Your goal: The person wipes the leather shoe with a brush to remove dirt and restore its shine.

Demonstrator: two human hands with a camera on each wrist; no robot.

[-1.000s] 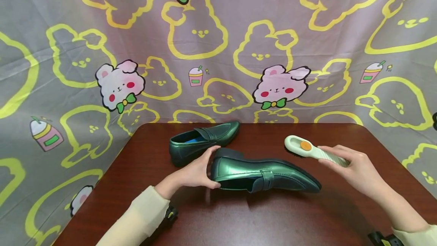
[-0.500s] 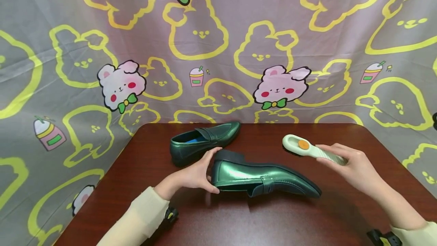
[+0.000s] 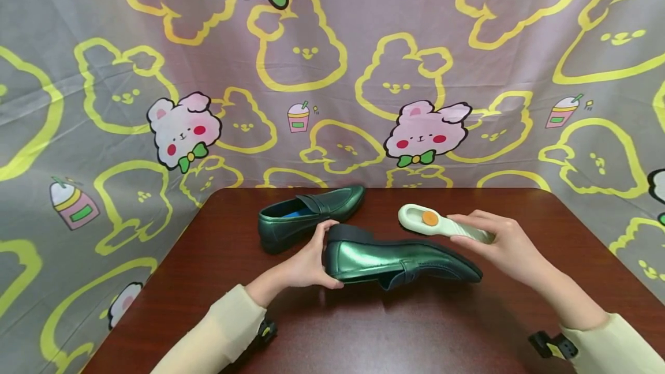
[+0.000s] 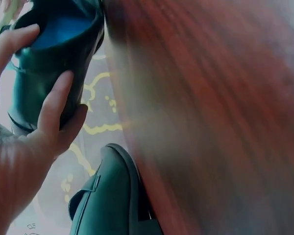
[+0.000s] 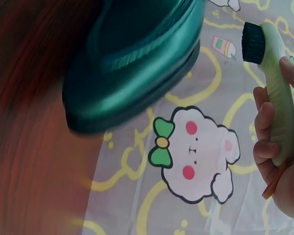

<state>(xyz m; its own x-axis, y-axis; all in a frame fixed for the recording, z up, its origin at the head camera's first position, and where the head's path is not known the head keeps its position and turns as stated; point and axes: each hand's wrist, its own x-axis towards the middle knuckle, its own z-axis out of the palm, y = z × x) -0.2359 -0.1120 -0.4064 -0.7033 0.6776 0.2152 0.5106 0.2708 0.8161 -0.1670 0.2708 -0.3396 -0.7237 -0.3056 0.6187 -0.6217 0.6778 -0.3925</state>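
Note:
A shiny green loafer (image 3: 369,258) lies tipped on its side in the head view, toe pointing right and its opening towards me. My left hand (image 3: 303,261) grips it round the heel; the left wrist view shows a thumb at the collar of the shoe (image 4: 34,88) and fingers along its back. In my right hand (image 3: 504,244) is a pale green shoe brush (image 3: 415,219) with an orange button, held by the handle. Its dark bristles (image 5: 253,43) show in the right wrist view. The brush head is just beyond the loafer's sole; I cannot tell whether they touch.
A second green loafer (image 3: 312,212) with a blue insole stands upright at the back left of the brown table (image 3: 332,339). Behind the table hangs a grey curtain (image 3: 332,154) with cartoon prints.
My right hand has brought the brush leftward, closer to the held loafer. The loafer has tilted slightly in my left hand, and its opening shows less than before.

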